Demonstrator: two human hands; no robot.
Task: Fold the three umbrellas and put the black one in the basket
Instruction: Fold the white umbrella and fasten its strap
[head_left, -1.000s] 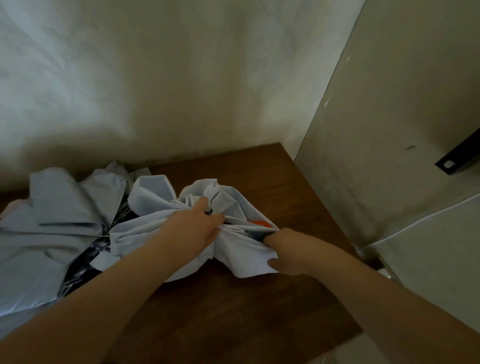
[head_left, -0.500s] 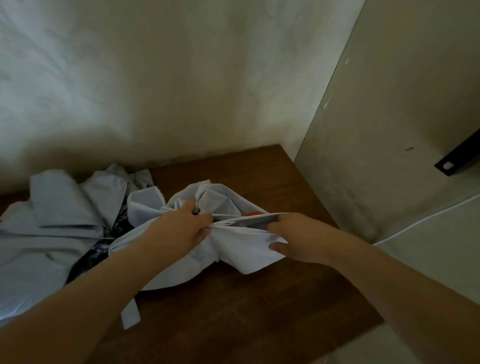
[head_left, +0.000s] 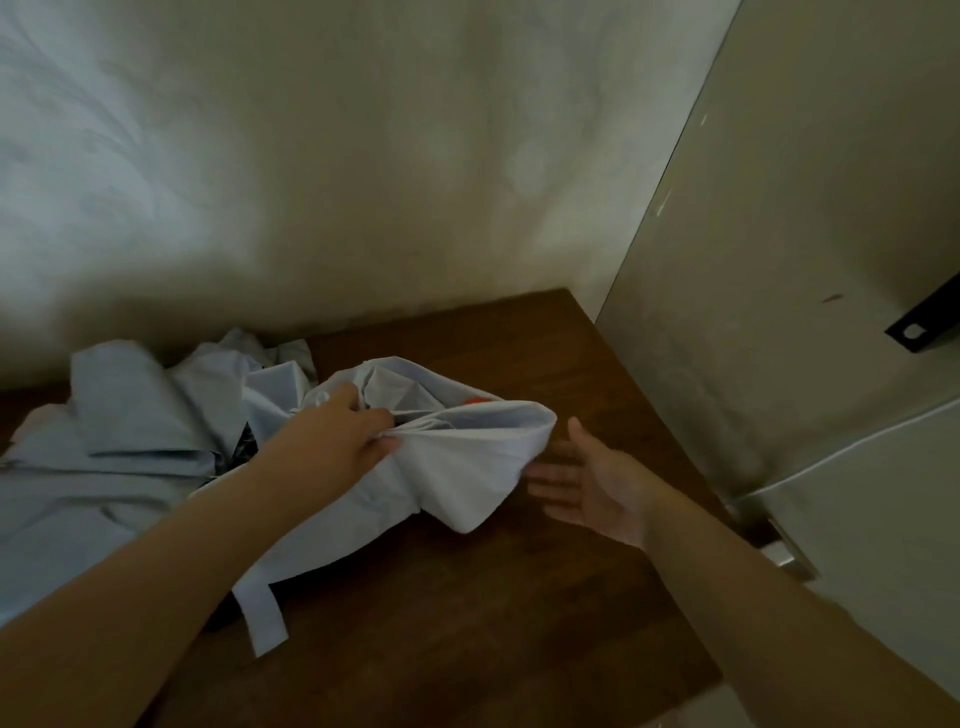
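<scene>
- Pale plastered wall (head_left: 363, 156) fills the top of the head view; dim light, brighter patch at upper left.
- Smooth beige panel (head_left: 779, 260) stands at right, meeting the wall in the corner. Lighter lower section set off by a thin white line.
- Dark brown wooden tabletop (head_left: 467, 623) runs into that corner, grain visible, far edge against the wall.
- Crumpled light grey-blue fabric umbrella (head_left: 114, 441) lies heaped on the left part of the tabletop, up against the wall. Dark patterned underside shows in a gap near its right edge.
- Second pale grey-white fabric umbrella (head_left: 467, 457), canopy bunched, sits mid-table, touching the heap on its left. Right end is lifted off the wood and droops in a fold. Small orange part (head_left: 475, 400) peeks out at its upper edge; can't tell what it is.
- No black umbrella or basket identifiable in frame.
- Left hand (head_left: 337, 441): back toward the camera, fingers curled, thumb and fingers pinching the gathered canopy folds around the middle of the second umbrella.
- Right hand (head_left: 592, 483): palm up, fingers straight and slightly spread, just beside and under the drooping right end of the canopy. Fingertips sit at the fabric edge; contact can't be confirmed. Holds nothing.
- Flat pale fabric closure strap (head_left: 265, 618) hangs from the second umbrella's near edge onto the wood.
- Black metal bracket (head_left: 924, 322) on the panel, far right edge.
- Small metallic fitting (head_left: 784, 556) at the panel's base, past the table's right edge. Blurred.
</scene>
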